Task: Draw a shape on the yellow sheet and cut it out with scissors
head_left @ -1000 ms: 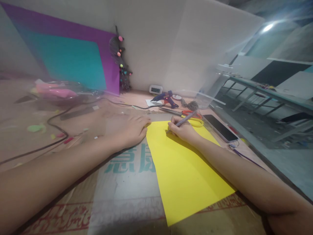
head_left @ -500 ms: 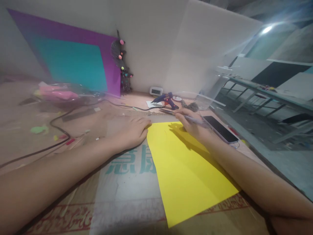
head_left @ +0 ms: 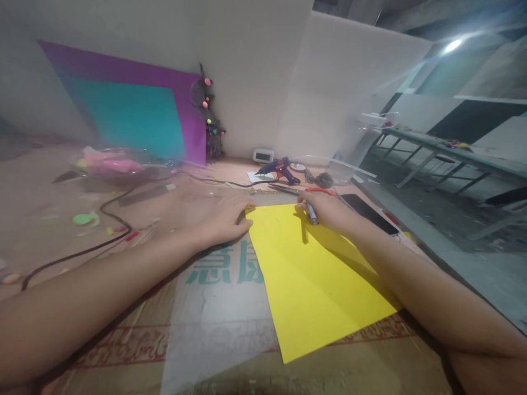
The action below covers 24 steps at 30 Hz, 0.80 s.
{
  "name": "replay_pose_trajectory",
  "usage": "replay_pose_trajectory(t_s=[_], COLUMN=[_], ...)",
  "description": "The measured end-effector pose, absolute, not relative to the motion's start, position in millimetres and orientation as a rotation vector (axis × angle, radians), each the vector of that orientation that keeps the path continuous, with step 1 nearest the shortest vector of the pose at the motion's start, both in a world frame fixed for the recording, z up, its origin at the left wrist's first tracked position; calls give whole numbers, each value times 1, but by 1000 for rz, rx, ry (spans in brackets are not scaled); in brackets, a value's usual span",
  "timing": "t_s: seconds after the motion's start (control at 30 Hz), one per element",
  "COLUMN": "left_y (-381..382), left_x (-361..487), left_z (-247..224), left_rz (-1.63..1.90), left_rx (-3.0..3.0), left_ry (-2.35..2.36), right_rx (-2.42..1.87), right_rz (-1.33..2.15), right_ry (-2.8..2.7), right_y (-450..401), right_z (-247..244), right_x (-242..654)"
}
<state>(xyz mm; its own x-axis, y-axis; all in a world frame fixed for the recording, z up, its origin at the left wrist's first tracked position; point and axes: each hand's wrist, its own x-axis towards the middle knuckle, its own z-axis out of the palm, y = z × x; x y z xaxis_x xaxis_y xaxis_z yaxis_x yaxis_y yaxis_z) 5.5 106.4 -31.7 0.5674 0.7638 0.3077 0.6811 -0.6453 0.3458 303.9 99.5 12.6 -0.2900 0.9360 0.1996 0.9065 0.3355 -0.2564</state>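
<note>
A yellow sheet of paper (head_left: 325, 285) lies flat in front of me, turned slightly. My left hand (head_left: 228, 219) rests at its far left corner, thumb and fingers apart, the tips touching the corner. Over the far edge of the sheet, my right hand (head_left: 323, 208) is closed around a pen (head_left: 312, 213) with a greyish barrel, which casts a shadow on the paper. Just behind that hand lie scissors (head_left: 286, 188) with red handles, partly covered by the hand. A faint short mark shows on the paper near its top.
Behind the sheet are a glue gun (head_left: 280, 170), a small digital clock (head_left: 262, 156) and grey yarn (head_left: 319, 179). A phone (head_left: 370, 214) lies beyond my right forearm. The glue gun's black cord (head_left: 102, 208) crosses the left side among colourful scraps. Purple and teal sheets (head_left: 132, 109) lean at the back.
The pen has swung round in my right hand, now pointing down toward me instead of lying along the hand. The red scissor handles have come into view. My left thumb has spread from the fingers.
</note>
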Motion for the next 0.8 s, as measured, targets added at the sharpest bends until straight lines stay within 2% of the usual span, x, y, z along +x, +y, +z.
replay_pose_trajectory(t_s=[0.27, 0.43, 0.8], left_y=[112, 110, 109], left_x=[2, 2, 3], left_z=[-35, -32, -31], left_rz=[715, 668, 623], left_rx=[2595, 2606, 2635], left_ry=[1326, 1288, 1296], right_rx=[-1665, -1478, -1143], right_rz=[360, 529, 313], right_ry=[-2413, -2314, -2501], right_y=[102, 95, 76], right_z=[18, 21, 19], right_x=[315, 295, 262])
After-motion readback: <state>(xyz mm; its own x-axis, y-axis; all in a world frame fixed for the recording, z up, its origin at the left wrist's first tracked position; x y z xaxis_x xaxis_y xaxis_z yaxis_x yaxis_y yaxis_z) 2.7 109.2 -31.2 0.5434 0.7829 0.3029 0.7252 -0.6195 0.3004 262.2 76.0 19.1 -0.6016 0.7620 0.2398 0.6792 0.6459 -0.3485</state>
